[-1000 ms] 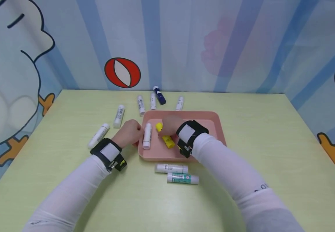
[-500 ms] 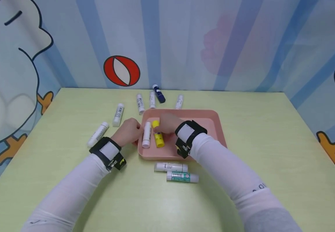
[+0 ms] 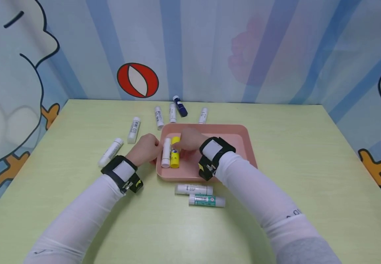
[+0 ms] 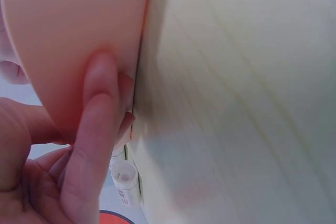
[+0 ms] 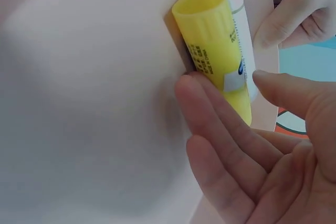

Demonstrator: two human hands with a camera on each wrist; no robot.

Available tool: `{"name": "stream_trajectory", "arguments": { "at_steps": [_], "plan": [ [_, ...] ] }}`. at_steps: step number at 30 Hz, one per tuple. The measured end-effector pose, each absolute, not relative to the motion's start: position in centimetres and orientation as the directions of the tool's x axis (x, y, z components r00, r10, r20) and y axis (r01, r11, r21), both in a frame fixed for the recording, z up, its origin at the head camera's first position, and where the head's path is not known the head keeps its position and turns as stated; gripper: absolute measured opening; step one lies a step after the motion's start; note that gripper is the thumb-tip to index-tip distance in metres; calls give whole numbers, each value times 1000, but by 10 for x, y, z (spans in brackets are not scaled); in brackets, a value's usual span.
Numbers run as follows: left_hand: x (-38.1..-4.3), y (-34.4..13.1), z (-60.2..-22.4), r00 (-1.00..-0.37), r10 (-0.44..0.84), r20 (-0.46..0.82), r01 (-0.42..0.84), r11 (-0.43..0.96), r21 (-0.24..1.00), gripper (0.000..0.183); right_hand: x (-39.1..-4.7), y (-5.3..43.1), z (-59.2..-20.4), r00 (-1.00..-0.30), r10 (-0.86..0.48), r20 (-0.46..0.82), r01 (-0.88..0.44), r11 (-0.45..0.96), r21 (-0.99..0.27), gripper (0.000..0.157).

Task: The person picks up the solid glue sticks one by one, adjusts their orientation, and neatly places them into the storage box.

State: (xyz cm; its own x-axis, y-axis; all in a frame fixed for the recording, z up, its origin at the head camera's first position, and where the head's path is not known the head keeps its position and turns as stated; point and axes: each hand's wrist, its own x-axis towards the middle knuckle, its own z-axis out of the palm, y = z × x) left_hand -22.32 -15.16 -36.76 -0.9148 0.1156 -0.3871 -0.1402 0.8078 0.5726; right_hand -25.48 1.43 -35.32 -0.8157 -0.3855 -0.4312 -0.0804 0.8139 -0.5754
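Note:
A pink tray (image 3: 223, 129) holds a white glue stick (image 3: 166, 153) and a yellow glue stick (image 3: 175, 155), lying side by side at its left end. My left hand (image 3: 145, 150) pinches the tray's left wall; in the left wrist view one finger (image 4: 100, 82) presses the outside while the thumb reaches behind the rim. My right hand (image 3: 192, 141) is inside the tray, next to the yellow stick. In the right wrist view its fairly straight fingers (image 5: 202, 103) touch that stick's side, with the thumb (image 5: 286, 90) across from them.
Behind the tray lie several white glue sticks (image 3: 159, 118) and a dark blue one (image 3: 180, 106). Two white ones (image 3: 110, 152) (image 3: 133, 130) are to its left. In front are a white stick (image 3: 193, 189) and a green-labelled one (image 3: 207, 200). A patterned curtain (image 3: 203, 51) backs the table.
The yellow glue stick has moved left and straightened from a slant until it lies along the white one, my right hand shifting slightly left with it. My left hand has stayed at the tray's wall.

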Motion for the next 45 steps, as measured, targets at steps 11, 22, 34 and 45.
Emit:
{"name": "stream_trajectory", "arguments": {
  "at_steps": [11,22,34,45],
  "plan": [
    [-224,-156,-370,-914,113,-389,-147,803,577,28,-255,26,-335,-754,-438,-490,-19,760,-650,40],
    [-223,-160,-375,-916,96,-389,-156,810,566,28,-213,72,-289,-742,-559,-369,-194,706,-681,60],
    [-222,-158,-374,-914,83,-397,-175,802,571,29,-154,125,-310,-803,-596,-3,-526,710,-468,62],
    [-222,-159,-374,-913,89,-399,-180,789,587,27,-115,140,-347,-734,-674,85,-654,667,-358,52]
  ]
}}
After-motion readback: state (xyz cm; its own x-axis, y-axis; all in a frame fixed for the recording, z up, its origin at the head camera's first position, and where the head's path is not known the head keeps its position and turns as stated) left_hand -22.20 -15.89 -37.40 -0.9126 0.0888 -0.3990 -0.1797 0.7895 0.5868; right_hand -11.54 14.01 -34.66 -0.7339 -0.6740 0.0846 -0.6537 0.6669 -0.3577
